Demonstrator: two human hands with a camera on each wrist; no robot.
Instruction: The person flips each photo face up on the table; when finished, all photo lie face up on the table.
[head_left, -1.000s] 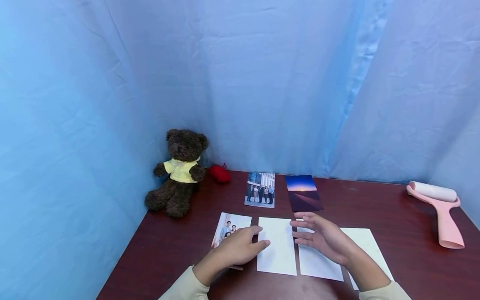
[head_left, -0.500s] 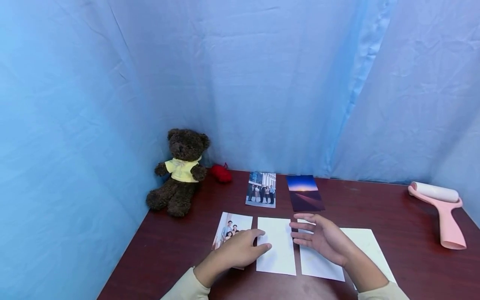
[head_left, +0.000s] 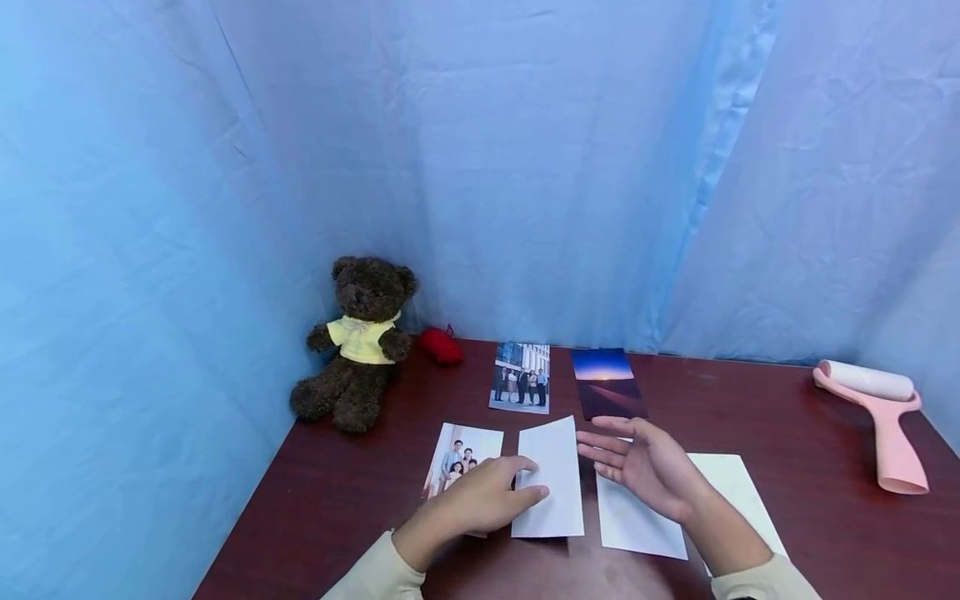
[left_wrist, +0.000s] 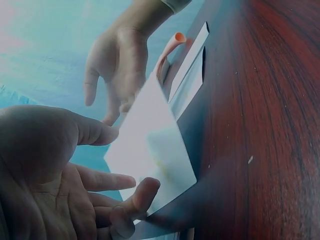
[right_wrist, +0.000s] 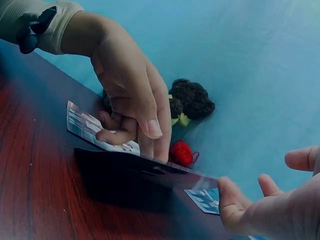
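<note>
A photo card, white back up (head_left: pixel 551 492), is tilted, its right edge raised off the table. The fingertips of my right hand (head_left: pixel 652 467) touch that raised edge, fingers nearly straight and thumb apart. A dark printed underside of the photo card (right_wrist: pixel 165 172) shows in the right wrist view. My left hand (head_left: pixel 483 496) hovers over the card's left side, thumb and fingers spread and loosely bent, gripping nothing. Under the left hand lies a family photo (head_left: pixel 457 454), partly covered. Two more white-backed cards (head_left: pixel 637 529) lie to the right, partly behind my right hand and forearm.
At the back lie a group photo (head_left: pixel 520 379) and a sunset photo (head_left: pixel 609 383). A brown teddy bear (head_left: pixel 363 342) sits at the left beside a red yarn ball (head_left: pixel 440 345). A pink-handled lint roller (head_left: pixel 888 425) lies far right. Blue curtains (head_left: pixel 525 167) enclose the table.
The second card from the left lay flat before; its right edge is now lifted and the card tilts leftward. My right hand has shifted slightly left and up; the left hand stays nearly in place.
</note>
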